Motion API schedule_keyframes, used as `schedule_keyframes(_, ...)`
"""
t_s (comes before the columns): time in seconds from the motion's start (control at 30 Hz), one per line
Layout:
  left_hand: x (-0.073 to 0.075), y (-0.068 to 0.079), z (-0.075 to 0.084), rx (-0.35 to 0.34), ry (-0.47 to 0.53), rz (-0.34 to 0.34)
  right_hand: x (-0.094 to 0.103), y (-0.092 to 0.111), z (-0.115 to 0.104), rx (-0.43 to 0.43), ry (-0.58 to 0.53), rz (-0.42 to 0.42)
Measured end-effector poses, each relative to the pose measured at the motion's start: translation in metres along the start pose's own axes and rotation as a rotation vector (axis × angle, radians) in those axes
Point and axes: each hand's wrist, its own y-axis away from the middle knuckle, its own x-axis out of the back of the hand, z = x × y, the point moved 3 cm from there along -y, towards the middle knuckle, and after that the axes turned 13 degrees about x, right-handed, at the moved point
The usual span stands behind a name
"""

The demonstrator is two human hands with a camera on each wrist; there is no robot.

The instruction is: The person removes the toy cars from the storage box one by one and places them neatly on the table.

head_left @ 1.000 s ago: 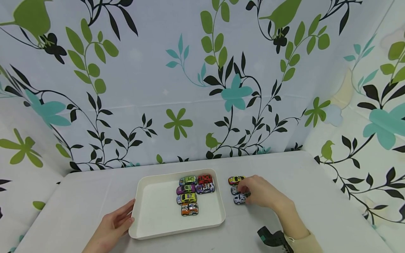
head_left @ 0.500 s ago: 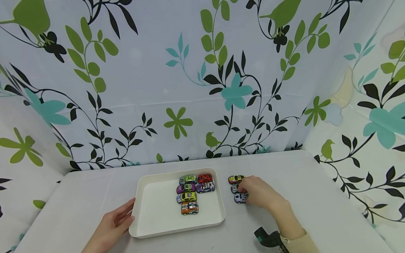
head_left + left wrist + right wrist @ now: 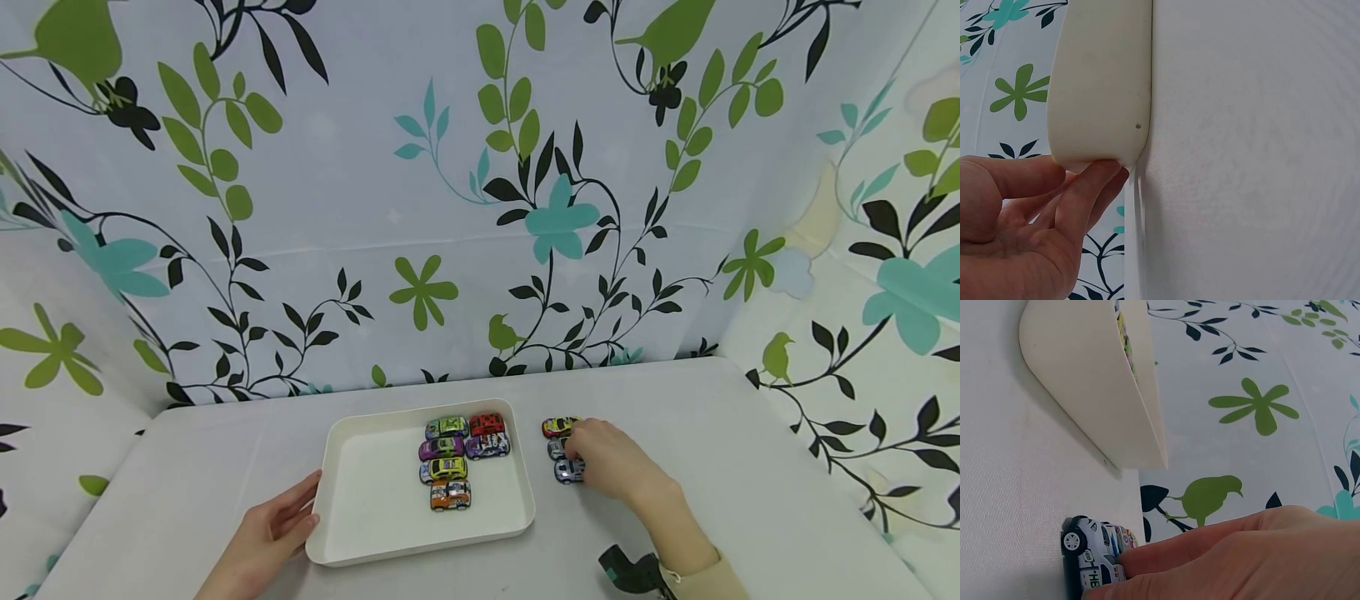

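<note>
A white tray (image 3: 517, 517) lies on the table and holds several toy cars (image 3: 448, 471) in its far right part. Three more cars stand in a row right of the tray: a yellow and red one (image 3: 557, 427), a grey one (image 3: 556, 448) and a white toy car (image 3: 566, 472). My right hand (image 3: 603, 460) covers their right ends and its fingertips (image 3: 1147, 561) pinch the white toy car (image 3: 1088, 559) on the table. My left hand (image 3: 273, 527) lies on the table, its straight fingers (image 3: 1094, 181) touching the near left corner of the tray (image 3: 1097, 94).
The grey table (image 3: 750, 467) is walled in at the back and sides by a cloth printed with leaves and flowers (image 3: 420, 217). The left half of the tray floor (image 3: 367, 492) is bare. A black wrist device (image 3: 628, 572) shows at the bottom edge.
My right hand has crept slightly left and away over the three cars, and the white car has barely shifted. The left hand and the tray have stayed put.
</note>
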Motion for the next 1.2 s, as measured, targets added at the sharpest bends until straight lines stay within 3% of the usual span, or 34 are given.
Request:
schedule_keyframes(0.4, -0.001, 0.000, 0.000, -0.004, 0.021, -0.007, 0.005, -0.003, -0.006, -0.001, 0.019, 0.027)
schedule_keyframes(0.53, -0.001, 0.000, 0.000, -0.004, 0.029, -0.010, 0.004, -0.005, -0.008, -0.015, -0.026, 0.045)
schedule_keyframes(0.7, -0.001, 0.000, 0.000, -0.007, 0.024, -0.003, 0.003, -0.008, -0.012, 0.043, -0.069, 0.085)
schedule_keyframes(1.0, 0.000, 0.000, -0.001, -0.030, 0.027, -0.001, -0.002, -0.014, -0.021, 0.189, -0.017, 0.164)
schedule_keyframes(1.2, 0.001, 0.000, -0.002, -0.049, 0.020, 0.005, -0.006, -0.016, -0.027, 0.192, -0.004, 0.195)
